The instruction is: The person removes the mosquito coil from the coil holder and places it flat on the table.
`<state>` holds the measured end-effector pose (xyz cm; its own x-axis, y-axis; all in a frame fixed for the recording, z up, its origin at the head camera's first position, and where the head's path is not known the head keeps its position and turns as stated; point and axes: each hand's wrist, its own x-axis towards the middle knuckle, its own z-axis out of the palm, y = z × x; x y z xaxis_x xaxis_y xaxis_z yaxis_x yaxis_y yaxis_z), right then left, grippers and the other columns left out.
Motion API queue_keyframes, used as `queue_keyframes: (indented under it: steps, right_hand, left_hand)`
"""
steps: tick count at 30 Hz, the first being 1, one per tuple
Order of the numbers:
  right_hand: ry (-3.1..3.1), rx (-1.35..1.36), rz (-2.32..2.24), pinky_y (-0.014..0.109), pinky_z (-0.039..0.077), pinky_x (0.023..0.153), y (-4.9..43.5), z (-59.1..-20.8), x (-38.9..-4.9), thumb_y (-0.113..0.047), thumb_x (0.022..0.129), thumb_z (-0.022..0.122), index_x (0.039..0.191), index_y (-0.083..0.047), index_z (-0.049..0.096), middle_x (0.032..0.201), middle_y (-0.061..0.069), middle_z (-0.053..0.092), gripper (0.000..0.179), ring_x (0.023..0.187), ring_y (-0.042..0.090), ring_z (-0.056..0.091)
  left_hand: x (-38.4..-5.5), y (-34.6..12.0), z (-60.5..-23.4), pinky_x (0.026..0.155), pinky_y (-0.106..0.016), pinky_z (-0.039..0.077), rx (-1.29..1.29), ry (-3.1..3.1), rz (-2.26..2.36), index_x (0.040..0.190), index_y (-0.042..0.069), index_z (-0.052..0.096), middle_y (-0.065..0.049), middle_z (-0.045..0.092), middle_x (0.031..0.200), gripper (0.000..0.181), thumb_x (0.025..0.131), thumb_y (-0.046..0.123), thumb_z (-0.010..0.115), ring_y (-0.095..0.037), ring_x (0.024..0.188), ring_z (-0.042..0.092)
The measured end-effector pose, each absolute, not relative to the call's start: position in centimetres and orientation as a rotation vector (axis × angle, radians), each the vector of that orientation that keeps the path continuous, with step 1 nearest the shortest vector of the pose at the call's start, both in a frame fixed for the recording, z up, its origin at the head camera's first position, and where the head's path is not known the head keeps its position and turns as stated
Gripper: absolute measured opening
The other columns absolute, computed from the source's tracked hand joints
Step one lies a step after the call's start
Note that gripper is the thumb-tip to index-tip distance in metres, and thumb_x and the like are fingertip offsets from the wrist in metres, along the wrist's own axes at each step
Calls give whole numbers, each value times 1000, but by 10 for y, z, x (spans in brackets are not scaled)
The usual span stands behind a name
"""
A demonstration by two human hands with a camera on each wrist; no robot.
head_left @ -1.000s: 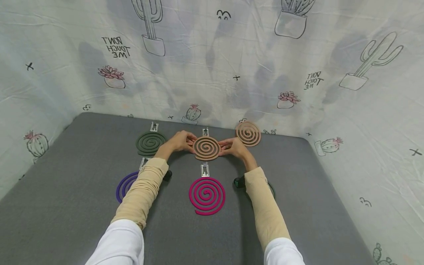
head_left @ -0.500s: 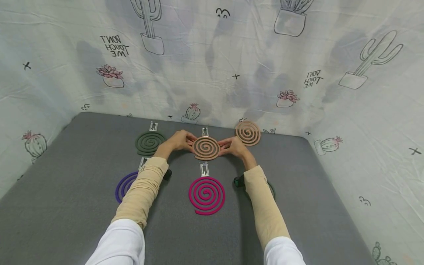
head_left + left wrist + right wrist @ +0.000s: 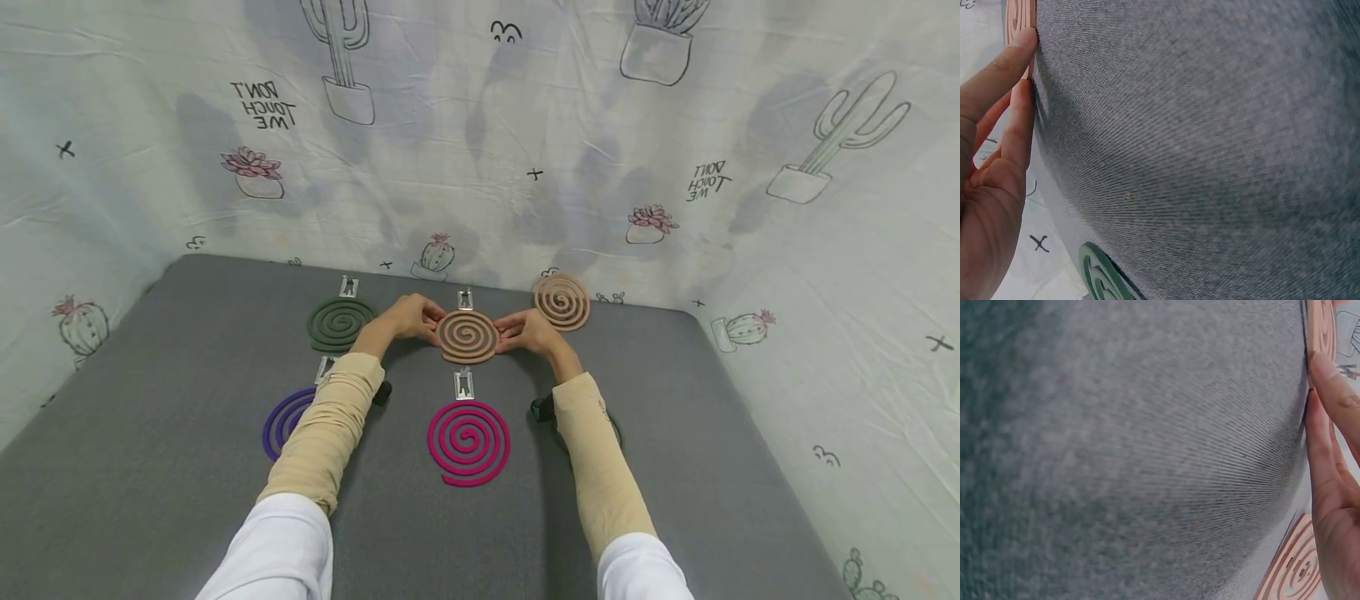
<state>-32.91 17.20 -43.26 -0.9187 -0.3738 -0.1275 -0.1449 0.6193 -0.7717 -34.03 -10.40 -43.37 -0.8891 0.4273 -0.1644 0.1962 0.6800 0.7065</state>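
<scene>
In the head view a tan mosquito coil (image 3: pixel 468 335) lies on the grey table between my two hands. My left hand (image 3: pixel 407 317) has its fingertips against the coil's left rim. Opposite it, my right hand (image 3: pixel 534 332) touches the right rim. The left wrist view shows the left hand (image 3: pixel 991 225) with thumb and a finger, fairly straight, against the coil's edge (image 3: pixel 1030 15). Much the same contact appears in the right wrist view, where the right hand (image 3: pixel 1338 519) meets the rim. Just behind the coil is a metal stand (image 3: pixel 465 300).
Another tan coil (image 3: pixel 562 302) lies behind my right hand. Left are a dark green coil (image 3: pixel 341 325) and a purple one (image 3: pixel 285 421) partly under my forearm. A magenta coil (image 3: pixel 468 443) with a metal stand (image 3: pixel 464 385) lies nearer. A patterned cloth (image 3: pixel 480 167) rises behind.
Both hands stay at the tan coil's sides. The coil and the other things keep their places; only the camera shifts very slightly.
</scene>
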Motion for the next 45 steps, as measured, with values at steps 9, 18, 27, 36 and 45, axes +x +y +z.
queue_keyframes:
  steps: [9, 18, 27, 36, 45]
  right_hand:
    - [2449, -355, -1437, 38, 63, 106, 192, -429, -323, 12, 98, 75, 146, 16, 60, 149, 36, 61, 50, 133, 49, 66]
    - [2345, -333, -1639, 25, 61, 105, 217, -428, -315, 10, 104, 67, 153, 14, 54, 161, 34, 52, 51, 143, 44, 59]
    - [2243, -304, -1744, 22, 60, 105, 238, -425, -312, 12, 106, 60, 158, 16, 44, 166, 36, 42, 55, 154, 50, 45]
    - [2273, -270, -1816, 25, 60, 108, 263, -416, -307, 11, 105, 62, 157, 16, 46, 165, 36, 43, 55, 109, 1, 71]
    - [2333, -180, -1814, 21, 59, 108, 300, -414, -297, 5, 108, 63, 161, 13, 42, 169, 34, 40, 57, 134, 19, 65]
  left_hand:
    - [-338, -111, -435, 115, -50, 58, 524, 2571, 1217, 148, -10, 61, -30, 64, 149, 54, 99, 2, 81, -44, 138, 64]
    - [-336, -103, -433, 120, -56, 52, 631, 2525, 1445, 149, -10, 60, -30, 62, 152, 52, 102, 2, 76, -48, 141, 61]
    - [-336, -74, -429, 119, -56, 53, 685, 2451, 1567, 149, -13, 58, -33, 61, 151, 51, 101, -2, 75, -49, 139, 62]
    - [-339, -47, -421, 119, -52, 54, 741, 2444, 1570, 148, -8, 63, -30, 63, 151, 50, 101, 0, 77, -46, 137, 65]
    - [-339, -26, -412, 120, -49, 54, 796, 2435, 1543, 148, -9, 61, -31, 63, 150, 50, 102, 1, 76, -45, 137, 64]
